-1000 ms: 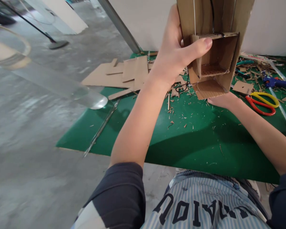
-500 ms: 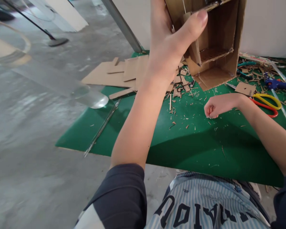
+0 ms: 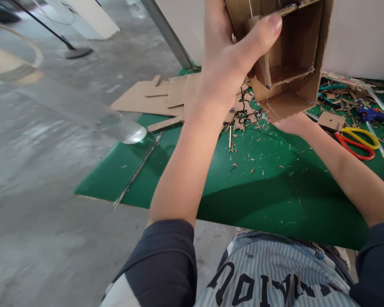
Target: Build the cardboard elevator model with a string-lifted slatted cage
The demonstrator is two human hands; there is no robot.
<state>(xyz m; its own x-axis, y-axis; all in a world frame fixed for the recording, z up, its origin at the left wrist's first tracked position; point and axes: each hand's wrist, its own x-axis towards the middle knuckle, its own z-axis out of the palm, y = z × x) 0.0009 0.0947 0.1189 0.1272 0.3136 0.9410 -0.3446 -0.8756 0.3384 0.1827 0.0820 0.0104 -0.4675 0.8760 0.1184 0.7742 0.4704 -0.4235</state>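
My left hand (image 3: pixel 230 55) grips a brown cardboard box (image 3: pixel 291 104) at its left side, thumb over the front edge, and holds it up above the green table (image 3: pixel 259 187). The box's open side faces me and shows an inner compartment with cardboard walls. Its top runs out of the picture. My right hand (image 3: pixel 291 124) is below and behind the box's lower edge; its fingers are hidden there, so whether they touch the box does not show.
Cardboard sheets (image 3: pixel 160 96) lie left of the box and scraps (image 3: pixel 240 123) beneath it. On the right are scissors (image 3: pixel 360 143) with red and yellow handles, a blue glue gun (image 3: pixel 376 115) and a clear stick (image 3: pixel 382 153). Thin clear rods (image 3: pixel 139 168) cross the table's left edge.
My right hand has moved from the open tabletop, where it was curled, up and away from me to behind the box's bottom. The left hand and box have barely shifted.
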